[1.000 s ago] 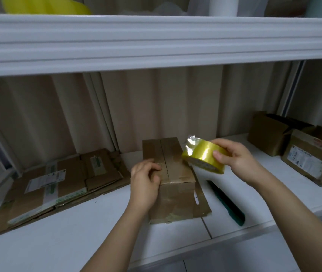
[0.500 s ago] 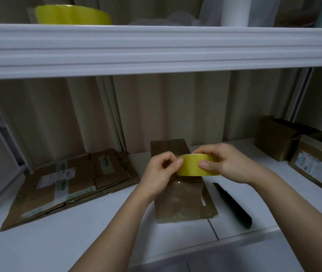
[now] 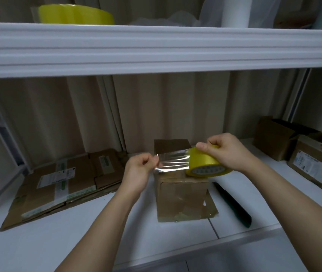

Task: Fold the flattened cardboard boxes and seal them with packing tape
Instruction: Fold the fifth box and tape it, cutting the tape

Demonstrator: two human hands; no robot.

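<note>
Folded cardboard box (image 3: 182,195): upright on the white table (image 3: 58,240), old tape on its front. Tape roll (image 3: 205,163): gripped by the right hand (image 3: 228,152) above the box. Tape strip (image 3: 172,160): its free end pinched by the left hand (image 3: 138,171), held taut, likely for sealing the top. Half a second ago the hands met at the roll; now they are apart, strip drawn out. Flattened boxes (image 3: 62,179): left, waiting.
</note>
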